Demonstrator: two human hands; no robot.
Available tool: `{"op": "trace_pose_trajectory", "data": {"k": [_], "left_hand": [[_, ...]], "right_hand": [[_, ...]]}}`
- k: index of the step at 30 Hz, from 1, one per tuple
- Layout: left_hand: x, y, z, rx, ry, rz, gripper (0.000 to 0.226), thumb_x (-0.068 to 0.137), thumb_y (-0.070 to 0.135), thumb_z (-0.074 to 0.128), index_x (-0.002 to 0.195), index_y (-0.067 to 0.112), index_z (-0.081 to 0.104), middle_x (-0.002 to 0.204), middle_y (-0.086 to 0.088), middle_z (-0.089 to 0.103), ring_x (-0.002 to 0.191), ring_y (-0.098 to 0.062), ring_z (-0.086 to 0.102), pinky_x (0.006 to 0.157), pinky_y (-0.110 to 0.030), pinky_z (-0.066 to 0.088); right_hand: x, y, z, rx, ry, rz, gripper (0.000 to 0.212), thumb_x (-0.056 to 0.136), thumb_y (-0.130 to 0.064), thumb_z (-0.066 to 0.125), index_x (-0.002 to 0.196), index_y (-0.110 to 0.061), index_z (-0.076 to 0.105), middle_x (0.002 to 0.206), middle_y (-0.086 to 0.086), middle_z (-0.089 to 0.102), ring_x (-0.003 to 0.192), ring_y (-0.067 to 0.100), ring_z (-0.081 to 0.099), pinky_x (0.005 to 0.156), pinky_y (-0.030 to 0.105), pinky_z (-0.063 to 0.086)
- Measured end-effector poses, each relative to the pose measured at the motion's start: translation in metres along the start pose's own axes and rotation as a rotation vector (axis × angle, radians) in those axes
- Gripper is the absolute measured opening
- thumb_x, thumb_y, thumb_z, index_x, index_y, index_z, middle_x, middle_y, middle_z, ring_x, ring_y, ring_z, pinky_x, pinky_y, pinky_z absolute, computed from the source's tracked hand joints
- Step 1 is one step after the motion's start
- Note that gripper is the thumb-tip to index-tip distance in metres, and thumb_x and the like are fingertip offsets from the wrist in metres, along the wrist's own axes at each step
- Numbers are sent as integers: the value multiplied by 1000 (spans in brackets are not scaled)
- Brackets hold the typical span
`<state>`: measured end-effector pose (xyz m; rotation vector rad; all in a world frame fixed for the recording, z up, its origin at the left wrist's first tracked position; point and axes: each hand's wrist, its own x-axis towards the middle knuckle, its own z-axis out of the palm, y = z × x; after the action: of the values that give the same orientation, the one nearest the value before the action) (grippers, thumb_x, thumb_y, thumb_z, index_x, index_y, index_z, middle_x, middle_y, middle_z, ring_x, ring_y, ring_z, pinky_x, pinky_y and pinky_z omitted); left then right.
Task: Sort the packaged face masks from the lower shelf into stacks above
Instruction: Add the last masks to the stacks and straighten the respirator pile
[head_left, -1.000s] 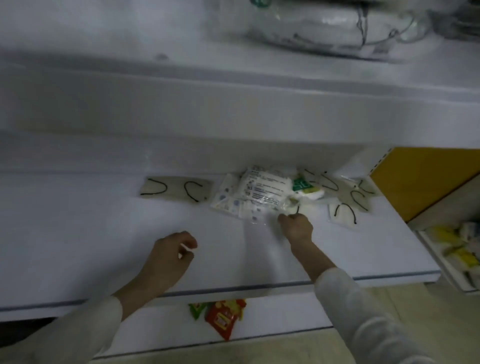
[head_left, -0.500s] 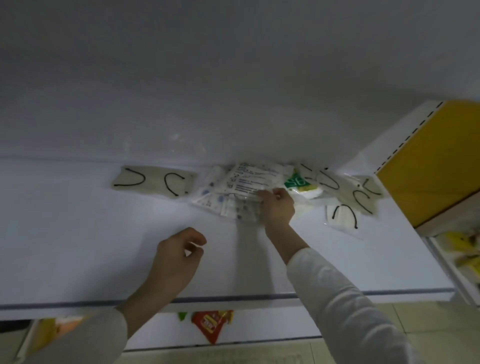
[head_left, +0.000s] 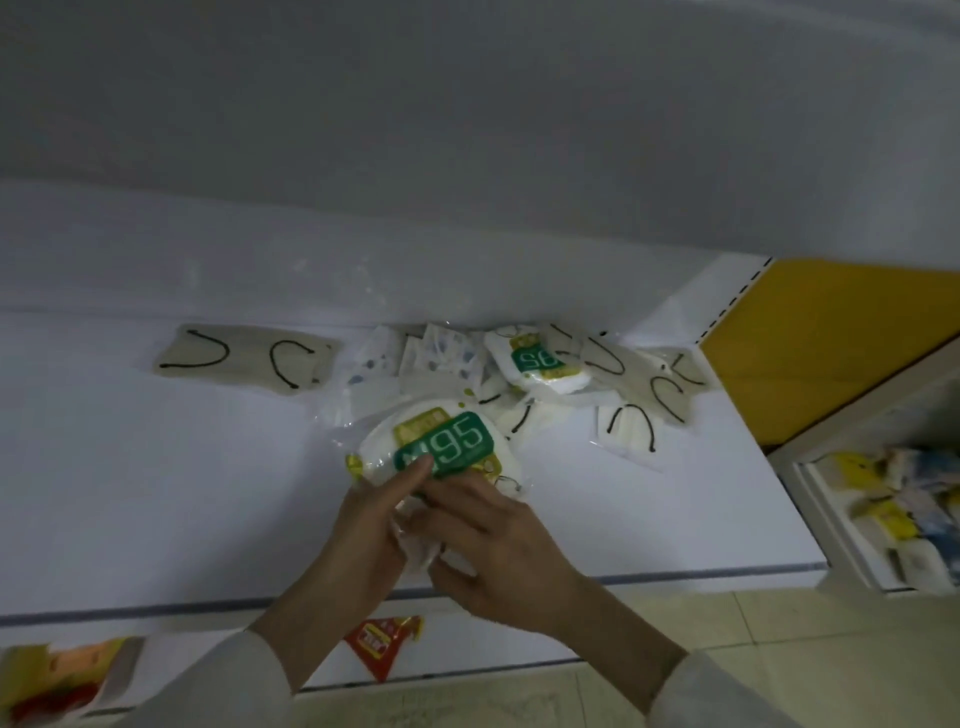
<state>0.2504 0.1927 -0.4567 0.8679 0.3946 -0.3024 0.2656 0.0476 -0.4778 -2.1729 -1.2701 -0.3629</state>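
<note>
Left hand (head_left: 363, 540) and right hand (head_left: 501, 551) pinch the mask pack (head_left: 460, 447), near the pile (head_left: 545, 364); slick wrap (perhaps two packs) could slip their grip.

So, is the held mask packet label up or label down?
Label up: the green 95 label on the mask packet faces the camera.

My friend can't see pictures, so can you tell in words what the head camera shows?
A left hand and a right hand hold a white mask packet with a green 95 label over a white shelf. Behind it lies a messy pile of mask packets, and one packet with black ear loops lies apart to the left.
</note>
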Motion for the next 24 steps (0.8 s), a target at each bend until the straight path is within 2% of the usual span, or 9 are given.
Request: {"op": "trace_pose_trajectory", "data": {"k": [3,6,9,11,14,17,20,21,24], "left_hand": [[9,-1,-8,-36,133,9,45,77,16,63,119,3,60,109,-21,68,98,-32,67,81,-41,56],[9,6,-21,-3,189,16,44,72,15,66,115,8,63,106,-17,70,97,-32,68,80,-44,56],[5,13,-34,29,215,45,34,72,13,65,106,12,66,97,-13,73,85,-28,71,64,-38,59],[4,15,-44,36,241,77,36,68,12,66,105,11,66,96,-13,73,82,-27,71,60,-36,59],[2,16,-58,50,285,118,43,65,13,67,109,11,64,98,-15,72,87,-31,70,64,-40,59],[-2,19,-65,68,300,145,45,65,13,69,110,10,62,99,-15,72,89,-32,70,69,-43,59],[-5,22,-68,73,308,172,49,60,7,75,107,10,63,97,-15,72,86,-31,70,63,-39,60],[-5,22,-68,67,312,179,47,60,8,74,106,10,63,97,-15,73,86,-31,70,62,-38,59],[-7,20,-68,26,327,184,42,60,15,72,101,12,64,95,-15,73,87,-31,70,60,-37,59]], "right_hand": [[-8,7,-11,277,10,192,24,82,-15,67,105,-10,68,116,3,66,105,18,62,89,28,51],[-6,46,-30,238,266,722,14,88,-15,58,93,-18,71,94,-3,70,82,11,65,69,19,48],[2,103,-43,163,341,1311,25,96,-19,48,95,-6,70,94,12,67,93,27,61,75,24,41],[7,135,-43,213,368,1510,36,93,-35,50,90,-4,67,96,17,67,97,35,60,85,36,47],[26,157,-42,355,504,1647,53,80,-56,58,92,-6,66,93,15,67,86,32,63,77,37,50],[46,164,-44,326,393,1607,32,94,-33,50,119,-14,55,108,11,62,93,25,62,75,29,43],[46,176,-31,42,154,1559,28,95,-24,47,121,-17,57,115,4,63,106,23,61,77,26,44],[45,181,-30,98,172,1558,28,93,-26,51,118,-17,58,115,5,64,105,24,62,77,25,46],[41,171,-28,412,517,1575,33,78,-17,72,109,-18,60,104,7,66,93,27,62,84,33,52]]}}
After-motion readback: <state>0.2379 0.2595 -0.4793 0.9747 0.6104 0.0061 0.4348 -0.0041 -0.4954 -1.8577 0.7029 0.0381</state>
